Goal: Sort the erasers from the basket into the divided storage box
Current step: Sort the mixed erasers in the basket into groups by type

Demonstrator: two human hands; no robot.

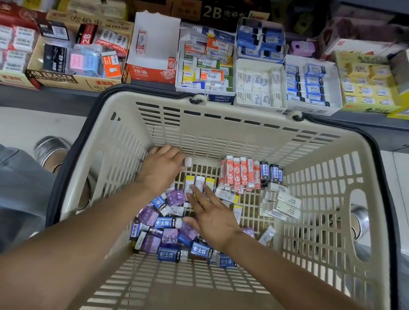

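Erasers point(240, 174) in beige basket point(320, 191), pale floor point(26, 122), possibly tiled, stocked shelf point(207, 62) behind

Beige slotted plastic basket point(228, 129) with a dark handle, and the erasers are all loose on its floor. Orange-and-white ones point(239, 174) stand in a row at the far side, with a few dark blue ones point(271, 172) right beside them. Flat white ones point(284, 206) are stacked to the right, yellow-and-white ones point(199, 182) sit mid-floor, and a messy heap of purple and blue ones point(166, 228) lies nearer.
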